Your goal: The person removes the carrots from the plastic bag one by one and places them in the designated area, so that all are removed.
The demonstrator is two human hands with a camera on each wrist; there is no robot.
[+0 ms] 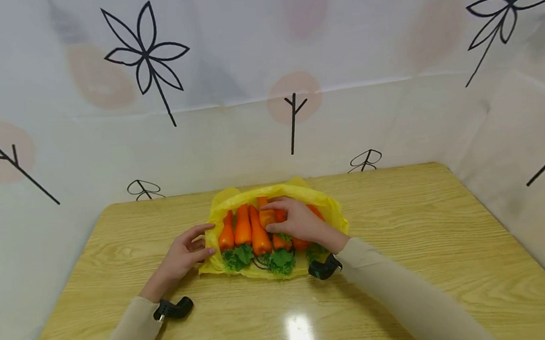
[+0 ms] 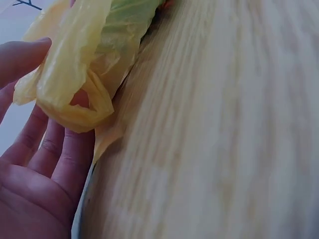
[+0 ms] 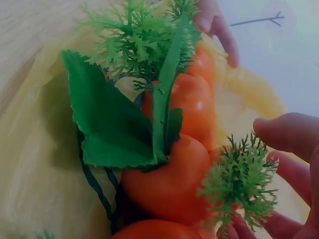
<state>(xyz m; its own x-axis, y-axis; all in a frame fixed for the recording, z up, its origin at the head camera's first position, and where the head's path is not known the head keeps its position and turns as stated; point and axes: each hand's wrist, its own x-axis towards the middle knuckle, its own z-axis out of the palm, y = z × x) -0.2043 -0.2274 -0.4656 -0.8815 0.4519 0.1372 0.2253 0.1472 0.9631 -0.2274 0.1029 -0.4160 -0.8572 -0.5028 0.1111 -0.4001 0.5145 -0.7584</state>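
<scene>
Several orange carrots (image 1: pixel 242 226) with green leafy tops (image 1: pixel 281 262) lie side by side in an opened yellow plastic bag (image 1: pixel 328 200). At the bag's left side, my left hand (image 1: pixel 182 257) holds the edge. The left wrist view shows its thumb on one side of the bag's looped handle (image 2: pixel 75 107) and its fingers behind. My right hand (image 1: pixel 300 221) reaches over the carrots, thumb and fingers spread apart around a carrot (image 1: pixel 266 220). In the right wrist view, a feathery green tuft (image 3: pixel 241 181) stands near the thumb, and the lower fingertips are partly hidden behind it.
The bag lies near the far edge of a wooden table (image 1: pixel 407 222). Behind it hangs a pale cloth backdrop (image 1: pixel 229 141) with drawn flowers and twigs. A black wrist device (image 1: pixel 173 309) sits on the left wrist, another (image 1: pixel 324 268) on the right.
</scene>
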